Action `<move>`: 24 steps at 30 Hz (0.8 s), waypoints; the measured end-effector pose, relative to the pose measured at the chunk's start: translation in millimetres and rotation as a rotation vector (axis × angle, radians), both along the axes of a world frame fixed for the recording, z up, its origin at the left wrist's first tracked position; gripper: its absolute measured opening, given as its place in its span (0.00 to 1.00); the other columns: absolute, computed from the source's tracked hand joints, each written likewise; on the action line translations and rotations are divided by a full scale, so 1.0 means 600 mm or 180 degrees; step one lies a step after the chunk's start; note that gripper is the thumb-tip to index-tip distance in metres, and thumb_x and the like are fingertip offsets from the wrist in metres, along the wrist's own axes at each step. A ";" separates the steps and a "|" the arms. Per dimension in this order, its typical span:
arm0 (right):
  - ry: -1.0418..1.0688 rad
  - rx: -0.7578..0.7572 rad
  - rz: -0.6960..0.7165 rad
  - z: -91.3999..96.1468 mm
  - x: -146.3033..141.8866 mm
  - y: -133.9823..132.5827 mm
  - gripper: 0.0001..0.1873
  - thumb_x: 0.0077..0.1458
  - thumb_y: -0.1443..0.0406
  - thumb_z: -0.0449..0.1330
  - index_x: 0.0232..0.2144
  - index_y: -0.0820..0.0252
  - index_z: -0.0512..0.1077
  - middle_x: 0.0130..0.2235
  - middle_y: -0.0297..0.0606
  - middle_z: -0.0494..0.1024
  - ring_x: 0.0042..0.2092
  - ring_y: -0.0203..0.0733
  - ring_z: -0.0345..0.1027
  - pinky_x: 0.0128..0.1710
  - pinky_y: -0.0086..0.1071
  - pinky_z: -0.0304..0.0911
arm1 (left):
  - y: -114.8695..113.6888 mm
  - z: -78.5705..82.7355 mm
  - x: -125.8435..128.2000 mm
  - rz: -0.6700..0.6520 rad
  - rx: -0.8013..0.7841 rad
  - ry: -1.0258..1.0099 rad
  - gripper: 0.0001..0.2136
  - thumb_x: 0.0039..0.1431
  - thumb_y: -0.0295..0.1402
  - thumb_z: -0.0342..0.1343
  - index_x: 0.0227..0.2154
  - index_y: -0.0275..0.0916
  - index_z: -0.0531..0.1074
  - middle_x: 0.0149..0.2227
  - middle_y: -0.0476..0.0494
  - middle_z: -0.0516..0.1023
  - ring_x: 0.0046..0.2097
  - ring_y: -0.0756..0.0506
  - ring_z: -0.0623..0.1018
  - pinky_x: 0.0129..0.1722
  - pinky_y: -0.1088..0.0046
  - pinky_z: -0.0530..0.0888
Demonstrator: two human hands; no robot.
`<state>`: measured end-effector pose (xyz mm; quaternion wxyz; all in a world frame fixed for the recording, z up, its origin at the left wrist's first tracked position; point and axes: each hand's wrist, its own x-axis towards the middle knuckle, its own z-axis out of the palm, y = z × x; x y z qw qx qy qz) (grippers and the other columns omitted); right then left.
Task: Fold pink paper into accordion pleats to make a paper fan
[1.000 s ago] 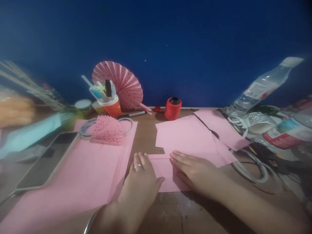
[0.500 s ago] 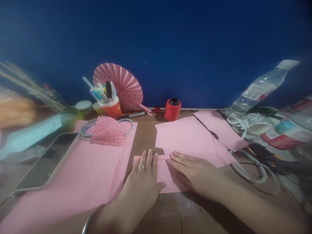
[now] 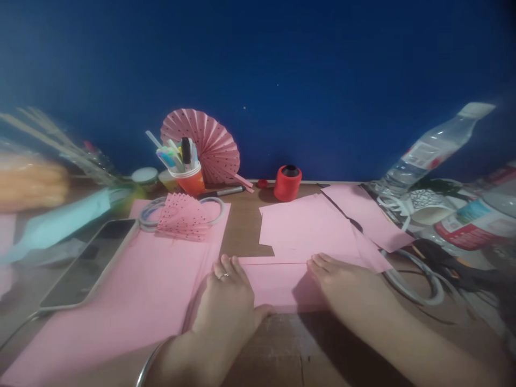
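Note:
In front of me a pink sheet of paper lies on the wooden table, with a narrow folded strip along its far edge. My left hand rests on the sheet's left end, fingers bent slightly at the far corner and thumb spread along the near edge. A ring and a bracelet are on that side. At the right end, the fingers of my right hand lie on the paper near its far corner; its thumb is hidden. Neither hand is closed around anything.
More pink sheets lie beyond and a larger pink sheet on the left, bearing a phone and a folded dotted paper. Behind stand a pen cup, a pink paper fan and a red bottle. Bottles crowd the right.
My hands have moved apart along the folded edge, left hand leftward and right hand rightward. More of the sheet's middle shows between them, and the view has shifted slightly.

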<state>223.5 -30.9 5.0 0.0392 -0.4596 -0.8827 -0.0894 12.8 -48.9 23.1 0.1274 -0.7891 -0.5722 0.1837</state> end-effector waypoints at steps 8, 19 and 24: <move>-0.0380 0.0045 -0.0711 0.038 -0.007 -0.005 0.12 0.38 0.79 0.53 0.18 0.62 0.71 0.19 0.43 0.72 0.24 0.46 0.68 0.22 0.35 0.60 | 0.030 0.005 -0.017 -0.0565 0.0187 -0.0532 0.14 0.58 0.31 0.44 0.30 0.27 0.73 0.31 0.31 0.72 0.34 0.39 0.73 0.30 0.64 0.70; 0.1277 -0.0472 0.0333 -0.007 -0.019 0.023 0.08 0.54 0.68 0.53 0.37 0.62 0.68 0.36 0.41 0.70 0.39 0.43 0.62 0.37 0.37 0.62 | 0.061 -0.006 -0.012 -0.1362 -0.0104 -0.1686 0.11 0.56 0.27 0.48 0.43 0.36 0.65 0.42 0.40 0.69 0.43 0.44 0.70 0.39 0.66 0.69; 0.1460 -0.0632 0.0346 -0.012 -0.021 0.026 0.07 0.53 0.67 0.54 0.36 0.61 0.69 0.36 0.41 0.70 0.40 0.44 0.62 0.38 0.39 0.62 | 0.058 -0.006 -0.009 -0.1419 -0.0035 -0.1644 0.09 0.56 0.28 0.48 0.41 0.35 0.65 0.41 0.40 0.68 0.40 0.43 0.69 0.38 0.63 0.69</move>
